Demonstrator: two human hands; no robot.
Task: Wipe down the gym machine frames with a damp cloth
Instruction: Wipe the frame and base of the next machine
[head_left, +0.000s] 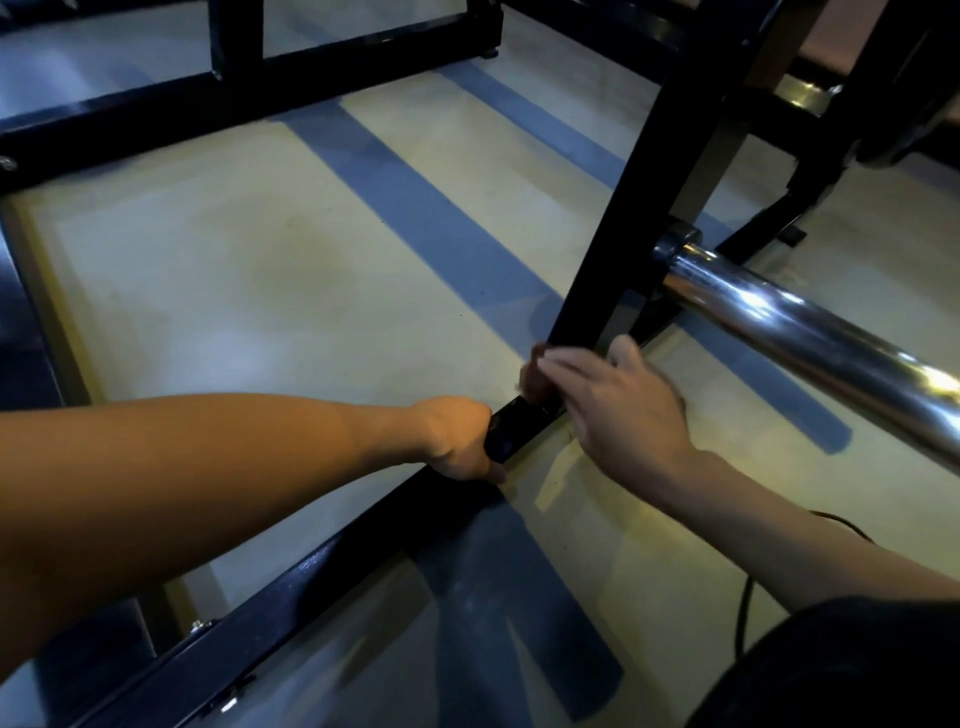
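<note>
A black metal machine frame runs across the view: a low floor bar (291, 587) from bottom left toward the centre, and a sloping upright (639, 171) rising from it. My left hand (460, 439) grips the floor bar just below the joint. My right hand (618, 405) is at the foot of the upright, fingers curled round it with a dark brownish cloth (535, 376) showing beneath the fingertips. The right hand is blurred.
A chrome bar (810, 332) sticks out from the upright toward the lower right, just above my right hand. Another black frame bar (218, 98) crosses the back. The floor (249, 270) is pale with blue stripes. A thin black cable (748, 613) lies at the lower right.
</note>
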